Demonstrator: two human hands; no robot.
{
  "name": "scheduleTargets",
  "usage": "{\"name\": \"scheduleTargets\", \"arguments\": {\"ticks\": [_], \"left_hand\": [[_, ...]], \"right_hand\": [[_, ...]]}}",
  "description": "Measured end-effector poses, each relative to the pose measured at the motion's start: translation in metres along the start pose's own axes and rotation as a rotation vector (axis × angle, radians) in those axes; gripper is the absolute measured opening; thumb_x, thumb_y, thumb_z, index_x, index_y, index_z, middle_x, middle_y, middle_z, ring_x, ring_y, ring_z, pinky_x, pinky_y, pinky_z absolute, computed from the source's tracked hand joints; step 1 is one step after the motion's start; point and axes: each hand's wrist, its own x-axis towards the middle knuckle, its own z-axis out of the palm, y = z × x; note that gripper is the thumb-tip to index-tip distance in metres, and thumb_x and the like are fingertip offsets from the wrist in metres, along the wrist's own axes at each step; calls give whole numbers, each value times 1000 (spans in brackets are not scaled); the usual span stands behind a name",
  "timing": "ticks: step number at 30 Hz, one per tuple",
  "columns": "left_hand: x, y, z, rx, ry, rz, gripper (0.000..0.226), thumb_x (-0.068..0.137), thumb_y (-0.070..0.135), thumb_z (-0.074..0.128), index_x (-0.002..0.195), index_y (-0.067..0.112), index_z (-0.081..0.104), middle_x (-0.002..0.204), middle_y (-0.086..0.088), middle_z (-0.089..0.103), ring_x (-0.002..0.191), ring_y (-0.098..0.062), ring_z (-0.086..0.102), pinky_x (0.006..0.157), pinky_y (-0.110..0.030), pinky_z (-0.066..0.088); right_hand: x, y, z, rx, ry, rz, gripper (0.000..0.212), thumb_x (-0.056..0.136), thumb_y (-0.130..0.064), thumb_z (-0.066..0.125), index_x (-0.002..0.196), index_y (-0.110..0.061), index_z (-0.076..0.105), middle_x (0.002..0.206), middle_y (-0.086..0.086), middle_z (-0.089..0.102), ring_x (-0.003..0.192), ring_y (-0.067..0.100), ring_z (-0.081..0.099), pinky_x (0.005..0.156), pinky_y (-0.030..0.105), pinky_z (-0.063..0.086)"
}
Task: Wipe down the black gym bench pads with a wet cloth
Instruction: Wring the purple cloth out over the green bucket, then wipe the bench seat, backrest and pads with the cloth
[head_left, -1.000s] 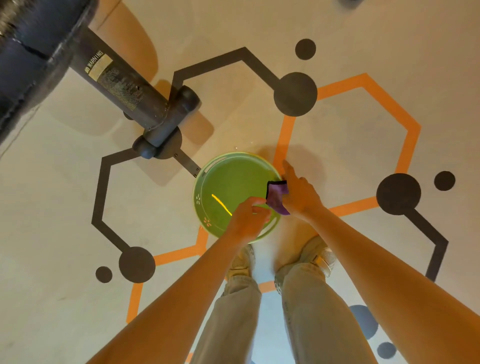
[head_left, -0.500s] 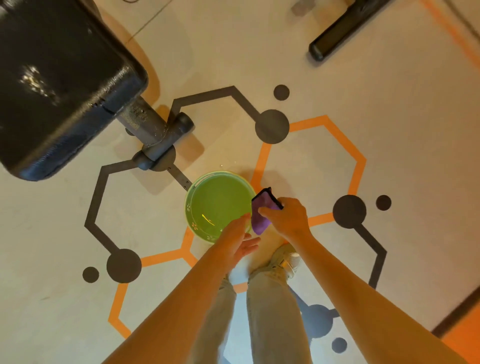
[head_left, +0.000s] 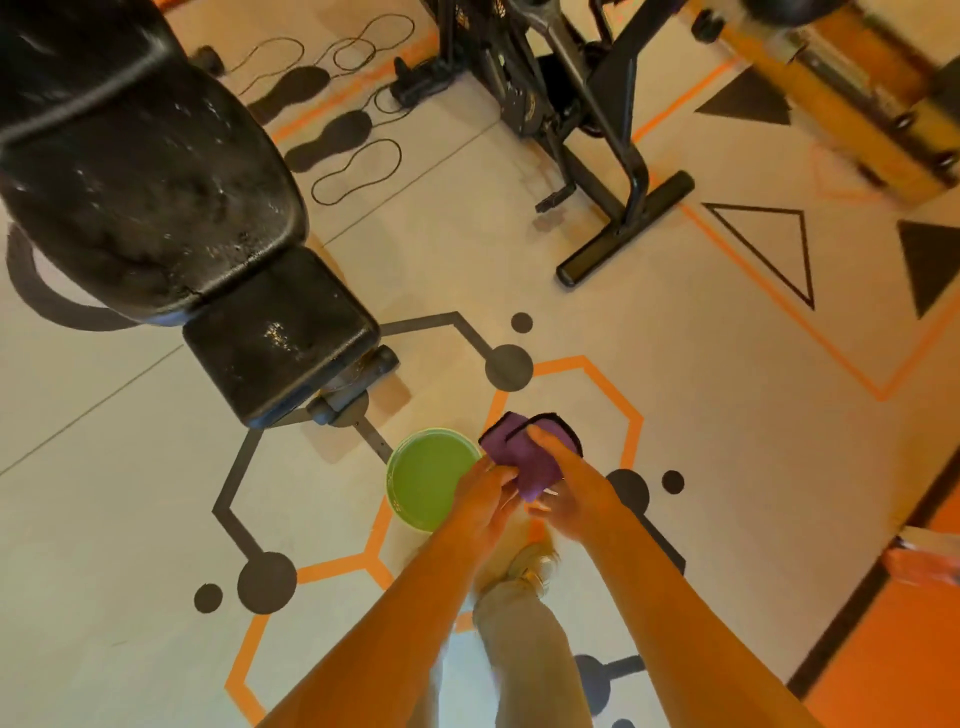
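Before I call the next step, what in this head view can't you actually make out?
- Purple cloth: its lower part is hidden under the left hand and right hand; wetness unclear.
- Green basin: its near rim is covered by the left hand.
- Bench back pad: cut off by the left and top edges.
- Yellow equipment, top right: motion-blurred.

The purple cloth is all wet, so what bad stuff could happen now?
The purple cloth, gripped by the left hand and right hand, may drip onto the floor and make it slippery. The green bucket stands right by the shoe, so a step could tip it.
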Motion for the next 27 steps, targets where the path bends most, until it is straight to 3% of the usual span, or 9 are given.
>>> {"name": "scheduleTargets", "arguments": {"ticks": [2,4,7,10,13,18,20,23,27], "left_hand": [[-26,6,9,68,-35,41,31,92,-10,40,103,13,59,60,1,68,58,-12,63,57,-24,53],[-43,10,15,158,-45,62,32,92,-9,41,99,16,60,68,-1,68,64,-15,60,58,-23,55],[-55,11,15,309,-49,16,27,97,0,46,89,22,58,79,-1,64,67,-12,57,59,-20,48],[-61,11,8,395,-7,16,19,98,4,50,92,19,60,72,5,67,59,-4,61,52,-14,43],[-72,14,2,427,106,53,16,96,-1,50,102,11,57,78,-1,61,62,-9,55,49,-14,40],[-83,0,-12,358,355,85,18,93,-2,53,107,7,60,93,-16,63,68,-18,55,57,-24,39],[-85,-11,-11,322,403,85,15,95,-4,49,99,6,59,84,-15,62,64,-19,54,49,-19,39],[-83,-22,0,247,447,94,24,95,-14,42,83,1,56,71,-15,54,39,-13,54,31,-10,29],[-72,-19,17,258,454,92,25,91,-20,44,82,0,57,62,-14,56,30,-9,51,29,-10,29]], "right_hand": [[-22,-5,-1,52,-77,-105,27,72,-23,76,90,-6,64,77,15,64,75,32,56,67,35,45],[-39,-16,0,25,-59,-228,7,81,-4,66,88,-3,64,67,13,64,68,30,57,59,31,49],[-60,-39,-8,-167,-30,-337,18,87,15,50,93,2,61,74,9,66,73,29,60,50,19,54],[-72,-62,-29,-434,23,-394,29,86,14,54,111,1,60,95,8,61,86,30,57,69,24,54],[-69,-87,-66,-672,56,-416,34,83,11,59,117,4,61,100,7,58,95,30,57,87,35,47],[-60,-131,-135,-922,44,-416,29,77,12,62,104,0,67,97,10,63,100,34,62,80,30,44],[-56,-152,-153,-1016,22,-421,26,78,11,62,96,-7,65,96,9,62,92,30,59,77,27,41],[-43,-187,-170,-1145,21,-414,25,80,9,61,99,-6,65,94,9,60,86,26,54,74,27,39],[-21,-230,-170,-1297,37,-423,18,80,5,63,95,-6,65,90,11,60,83,26,54,74,28,38]]}}
